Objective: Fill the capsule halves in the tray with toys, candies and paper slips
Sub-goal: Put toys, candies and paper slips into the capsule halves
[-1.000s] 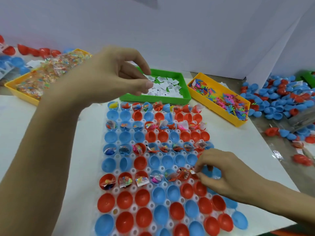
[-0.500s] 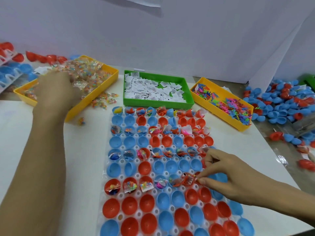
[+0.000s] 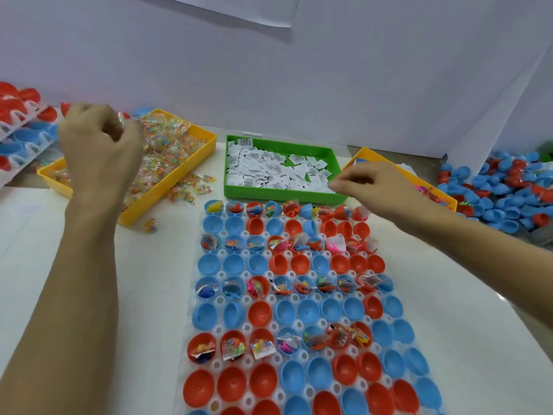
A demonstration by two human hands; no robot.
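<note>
A person's left hand [image 3: 98, 145], fingers curled on a candy packet [image 3: 122, 117], hovers over the yellow candy bin [image 3: 196, 154]; the right hand [image 3: 371, 182] pinches paper slips [image 3: 269, 169] at the green bin's [image 3: 284, 194] corner (fingertips together). The capsule tray [image 3: 299, 295] lies below, partly filled.

1 head-worn view, forward and down, close over the tray [image 3: 191, 298] of capsule halves.

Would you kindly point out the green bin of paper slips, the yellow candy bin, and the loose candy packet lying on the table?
green bin [image 3: 284, 196]: head view, its near front wall.
yellow candy bin [image 3: 167, 187]: head view, its near side wall.
loose candy packet [image 3: 150, 226]: head view, the packet's middle.
</note>
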